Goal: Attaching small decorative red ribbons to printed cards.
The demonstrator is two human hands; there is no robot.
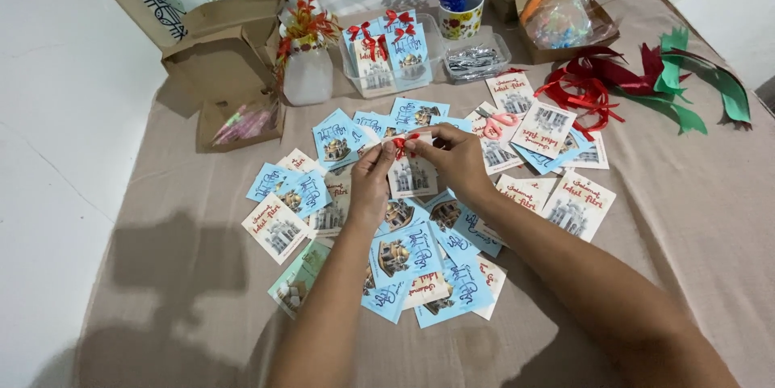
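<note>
Beige tablecloth (pixel 686 218) carries scattered cards; left hand (pixel 370 182) and right hand (pixel 460 160) pinch a red ribbon bow (pixel 399 144) on a white card (pixel 412 176), fingertips closed.

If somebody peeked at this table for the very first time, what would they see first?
Probably the two hands in the middle: the left hand and right hand pinch a small red ribbon bow on a white card. All around them lies a scatter of blue and white cards on the tan tablecloth. At the far right sits a tangle of red and green ribbons.
</note>
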